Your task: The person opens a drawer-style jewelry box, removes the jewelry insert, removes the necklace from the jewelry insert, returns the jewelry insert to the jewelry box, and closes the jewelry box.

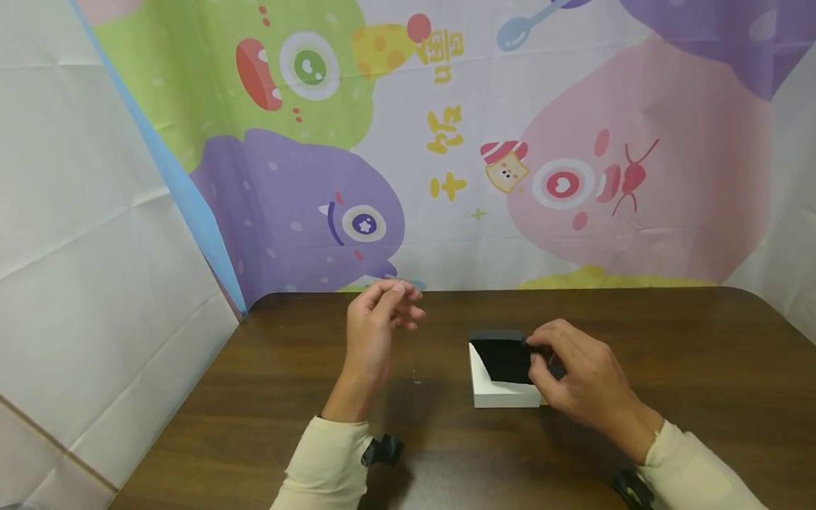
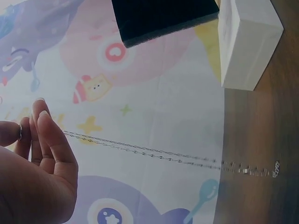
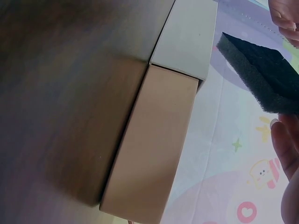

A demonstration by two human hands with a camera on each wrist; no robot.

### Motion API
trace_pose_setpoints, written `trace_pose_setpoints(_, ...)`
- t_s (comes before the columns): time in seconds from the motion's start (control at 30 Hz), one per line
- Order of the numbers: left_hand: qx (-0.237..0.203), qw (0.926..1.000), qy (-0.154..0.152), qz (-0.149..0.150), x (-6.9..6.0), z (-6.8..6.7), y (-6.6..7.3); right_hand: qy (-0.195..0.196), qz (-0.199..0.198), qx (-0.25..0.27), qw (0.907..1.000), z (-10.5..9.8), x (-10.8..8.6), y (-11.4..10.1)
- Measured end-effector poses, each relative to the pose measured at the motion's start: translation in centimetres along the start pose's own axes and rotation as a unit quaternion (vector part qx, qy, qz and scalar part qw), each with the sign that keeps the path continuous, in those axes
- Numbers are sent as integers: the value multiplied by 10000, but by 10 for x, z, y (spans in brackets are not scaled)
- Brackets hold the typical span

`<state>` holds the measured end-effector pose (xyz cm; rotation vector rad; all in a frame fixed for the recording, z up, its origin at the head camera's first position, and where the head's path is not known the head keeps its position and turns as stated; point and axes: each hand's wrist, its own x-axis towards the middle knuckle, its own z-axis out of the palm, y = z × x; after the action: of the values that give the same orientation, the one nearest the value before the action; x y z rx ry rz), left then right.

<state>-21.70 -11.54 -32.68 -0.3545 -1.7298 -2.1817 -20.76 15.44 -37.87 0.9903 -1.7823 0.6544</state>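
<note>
Cloth-lined corner, cartoon backdrop point(image 1: 459, 149), table point(image 1: 287, 375)

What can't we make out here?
White box top, head view: partly hidden by black foam pad.
Tan box, head view: mostly behind right hand.
Chain top, left wrist view: behind left hand; head view: too thin to trace.
Right hand, right wrist view: cut off by right edge.

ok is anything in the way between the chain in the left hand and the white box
The black foam pad partly: the right hand holds it over the white box, hiding part of its top from the head view. Sideways, nothing visible stands between the silver chain and the box.
</note>
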Motion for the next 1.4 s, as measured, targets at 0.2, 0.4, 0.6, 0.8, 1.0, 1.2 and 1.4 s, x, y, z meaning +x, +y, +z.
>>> trace_pose_setpoints(0.2,44,10000,87,-16,1,-2,-3,-33,33,-21,10000,0,-1,0)
trace_pose_setpoints(0.4,102,9999,133,-15,2,-2,-5,-44,49,-5,10000,0,-1,1)
trace_pose_setpoints(0.6,81,9998,158,-88,2,-3,-5,-79,68,6,9999,0,-2,1)
trace_pose_setpoints(0.8,-34,9996,247,-164,2,-4,-8,-132,120,39,9998,0,-3,1)
trace_pose_setpoints(1.0,0,9994,303,-148,2,-5,-10,-153,133,35,9998,-1,-3,1)
trace_pose_setpoints(1.2,-23,9993,348,-150,3,-7,-13,-169,141,5,9998,-1,-3,1)
trace_pose_setpoints(1.4,96,9985,458,-280,5,-10,-12,-171,111,36,9998,-1,-3,0)
